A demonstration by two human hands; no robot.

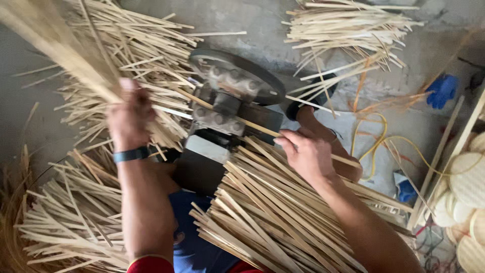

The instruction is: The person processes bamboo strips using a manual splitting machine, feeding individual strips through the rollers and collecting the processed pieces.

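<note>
My left hand (129, 119), with a dark band on the wrist, grips a blurred bundle of pale bamboo strips (55, 48) raised toward the upper left. My right hand (303, 151) pinches a single bamboo strip (257, 127) that runs into a small dark machine (227, 108) with rollers and a round black wheel on top. A thick pile of long bamboo strips (273, 212) lies across my lap below the right hand.
Heaps of strips lie at left (76, 217), behind the machine (146, 55) and at the top right (348, 30). A yellow cord (376, 139) loops on the concrete floor. A blue cloth (442, 90) and round woven pieces (467, 182) sit at right.
</note>
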